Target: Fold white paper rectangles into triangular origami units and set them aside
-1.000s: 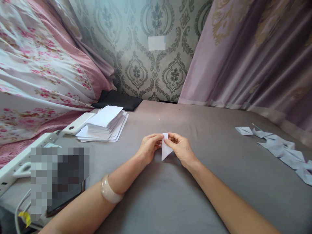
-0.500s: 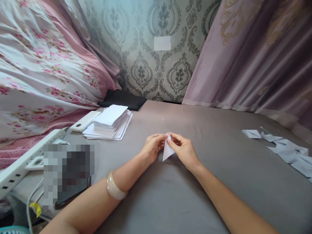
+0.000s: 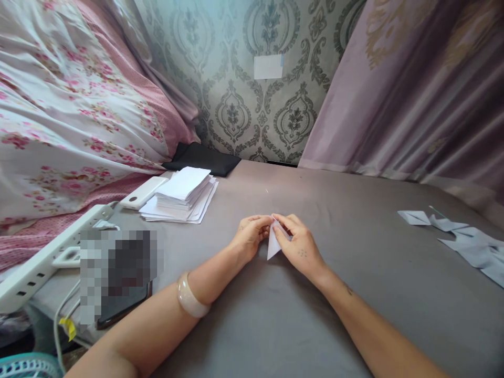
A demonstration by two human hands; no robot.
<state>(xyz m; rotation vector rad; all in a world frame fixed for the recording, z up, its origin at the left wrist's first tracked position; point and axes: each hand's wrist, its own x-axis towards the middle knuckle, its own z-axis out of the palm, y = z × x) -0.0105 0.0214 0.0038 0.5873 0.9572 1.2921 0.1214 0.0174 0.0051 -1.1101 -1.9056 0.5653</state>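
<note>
A small folded piece of white paper, pointed at its lower end, is held between my two hands just above the grey cloth. My left hand pinches its upper left edge with thumb and fingers. On the other side my right hand grips it, thumb laid along the front face and fingers behind. The fingers hide part of the paper's top and right side. A pale bangle sits on my left forearm.
A stack of white paper lies at the left beside a white power bank. Nearer are a power strip and a dark phone. Several folded paper pieces lie at the right. A black cloth item rests at the back.
My right thumb has slid slightly down the paper, and the right fingers cover more of its right side. The whole view has shifted a little, moving the surroundings rightward.
</note>
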